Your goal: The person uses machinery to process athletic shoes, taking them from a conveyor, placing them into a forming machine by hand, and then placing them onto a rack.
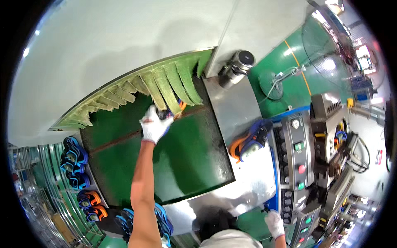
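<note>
My left hand [154, 125], in a white glove, reaches far forward over a green conveyor belt [186, 153]. It grips a blue and orange shoe [173, 112] right at the hanging green curtain strips [165, 84] of a grey tunnel machine [107, 45]. Much of the shoe is hidden by the glove and strips. My right hand [275, 223], also in a white glove, hangs low at the right beside a control panel [295, 165]; whether it holds anything cannot be seen. Another blue and orange shoe [250, 140] lies on the steel table [231, 111] to the right of the belt.
Several blue and orange shoes [76, 163] line a rack along the belt's left edge, and more [163, 219] sit near my body. A metal canister [236, 66] stands at the tunnel's right corner. A machine with buttons and cables [335, 140] fills the right; a floor fan [331, 53] stands beyond.
</note>
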Motion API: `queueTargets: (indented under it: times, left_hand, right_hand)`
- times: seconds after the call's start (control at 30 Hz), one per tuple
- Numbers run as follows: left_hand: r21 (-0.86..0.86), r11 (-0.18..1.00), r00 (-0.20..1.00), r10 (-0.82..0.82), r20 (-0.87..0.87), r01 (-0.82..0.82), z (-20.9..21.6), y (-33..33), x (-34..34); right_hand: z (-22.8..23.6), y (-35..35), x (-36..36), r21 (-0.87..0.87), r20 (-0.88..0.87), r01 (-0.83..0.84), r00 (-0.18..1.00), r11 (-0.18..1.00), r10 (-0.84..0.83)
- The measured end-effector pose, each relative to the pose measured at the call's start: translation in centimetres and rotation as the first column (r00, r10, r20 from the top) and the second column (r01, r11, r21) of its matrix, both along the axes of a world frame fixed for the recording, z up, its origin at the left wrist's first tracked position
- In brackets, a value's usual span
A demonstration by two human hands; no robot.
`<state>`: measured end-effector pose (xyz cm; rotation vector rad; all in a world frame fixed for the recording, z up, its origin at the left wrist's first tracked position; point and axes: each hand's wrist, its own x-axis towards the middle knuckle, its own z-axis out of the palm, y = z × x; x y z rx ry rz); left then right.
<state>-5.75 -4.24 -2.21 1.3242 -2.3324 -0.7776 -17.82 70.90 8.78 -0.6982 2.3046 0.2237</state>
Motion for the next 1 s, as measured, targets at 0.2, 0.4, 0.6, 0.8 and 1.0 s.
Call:
queueTargets:
  times: [0.2, 0.4, 0.6, 0.8, 1.0]
  left_hand:
    - [0.39, 0.898, 0.946, -0.283, 0.157, 0.204, 7.6, 20.0, 8.4]
    - [0.288, 0.465, 0.482, -0.876, 0.012, 0.837, 20.3, 34.0, 2.0]
    - [0.212, 0.065, 0.062, -0.998, 0.021, 0.975, 34.4, 39.9, -12.5]
    - [-0.383, 0.294, 0.235, -0.952, -0.195, 0.876, 37.4, 45.3, -31.9]
    - [-0.315, 0.294, 0.356, -0.921, 0.158, 0.902, 29.8, 50.2, -54.5]
  right_hand:
    - [10.4, -23.9, 0.1, -0.471, 0.361, 0.121, 0.93, 0.874, 0.066]
    - [11.8, -24.3, -1.2, -0.569, 0.267, -0.292, 0.819, 0.769, 0.509]
    - [13.5, -12.2, -6.7, -0.841, 0.196, 0.075, 0.965, 0.536, 0.174]
    - [18.3, 3.0, -7.9, -0.233, 0.972, 0.972, 0.234, -0.04, 0.025]
    - [17.8, 10.7, -7.6, -0.165, 0.951, 0.868, 0.266, -0.469, 0.159]
